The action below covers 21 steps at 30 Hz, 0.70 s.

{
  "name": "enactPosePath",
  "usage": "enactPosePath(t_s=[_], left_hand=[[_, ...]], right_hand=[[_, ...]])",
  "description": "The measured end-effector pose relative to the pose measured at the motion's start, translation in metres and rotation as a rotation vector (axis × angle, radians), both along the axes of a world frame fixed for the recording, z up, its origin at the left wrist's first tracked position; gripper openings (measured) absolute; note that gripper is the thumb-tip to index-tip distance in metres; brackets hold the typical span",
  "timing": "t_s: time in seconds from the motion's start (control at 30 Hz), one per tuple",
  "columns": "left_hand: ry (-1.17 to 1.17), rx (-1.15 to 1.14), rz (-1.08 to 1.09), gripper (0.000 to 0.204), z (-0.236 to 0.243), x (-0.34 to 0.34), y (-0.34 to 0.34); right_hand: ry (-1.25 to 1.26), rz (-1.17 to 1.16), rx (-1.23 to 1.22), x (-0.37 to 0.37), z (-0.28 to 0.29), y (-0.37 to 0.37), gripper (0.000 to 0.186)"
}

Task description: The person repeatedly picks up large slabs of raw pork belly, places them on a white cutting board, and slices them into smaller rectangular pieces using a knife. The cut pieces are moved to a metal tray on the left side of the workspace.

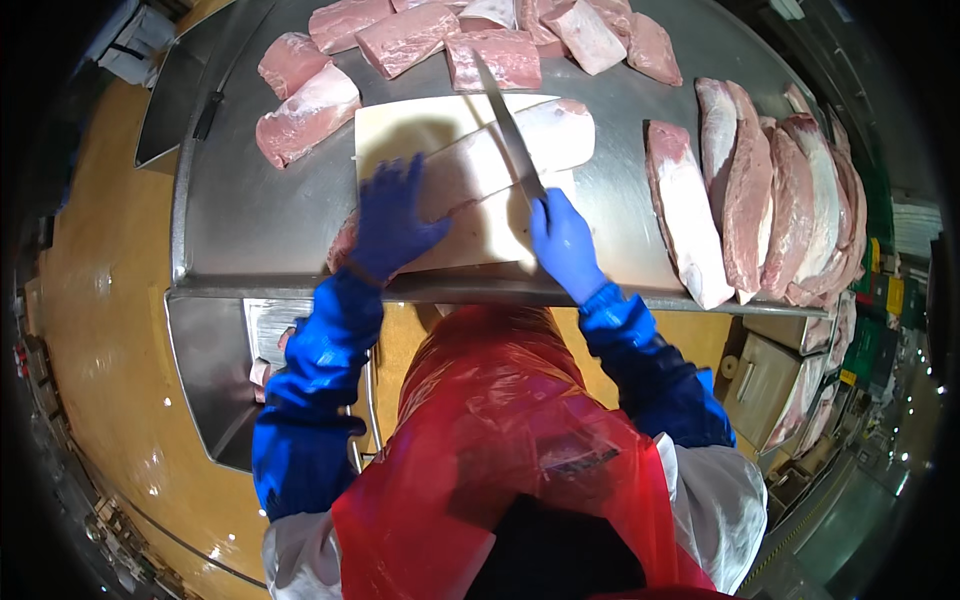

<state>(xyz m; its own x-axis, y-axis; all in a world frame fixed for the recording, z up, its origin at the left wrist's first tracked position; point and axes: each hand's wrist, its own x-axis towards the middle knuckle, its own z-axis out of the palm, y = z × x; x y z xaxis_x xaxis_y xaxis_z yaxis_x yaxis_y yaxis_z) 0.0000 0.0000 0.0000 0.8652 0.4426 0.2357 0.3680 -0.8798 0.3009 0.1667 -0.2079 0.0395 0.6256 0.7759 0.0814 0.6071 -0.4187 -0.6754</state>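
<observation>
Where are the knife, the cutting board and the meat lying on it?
Knife (511, 130): head view, middle of the blade.
Cutting board (373, 124): head view, bare upper-left corner.
Meat (472, 170): head view, middle of its pale upper surface.

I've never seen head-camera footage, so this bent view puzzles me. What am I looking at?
There's no machine here, just a person working by hand. The one picture comes from a wide fisheye camera on their head, looking down, so straight edges curve. The left hand, gloved in blue, is spread over a long slab of meat on a white board. The right hand, gloved alike, holds a knife, its blade crossing above the slab. On the metal table, shorter chunks lie at the far side and long strips at the right.
</observation>
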Motion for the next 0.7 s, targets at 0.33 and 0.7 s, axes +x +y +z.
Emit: enactPosePath(t_s=[0.33, 0.7], left_hand=[[0.290, 0.012, 0.072, 0.098, 0.018, 0.041, -0.025], [-0.018, -0.392, 0.240, 0.099, 0.033, -0.081, 0.004]], right_hand=[[-0.030, 0.048, -0.337, -0.014, -0.007, -0.014, 0.026], [-0.107, 0.187, -0.242, -0.006, -0.046, -0.100, 0.024]])
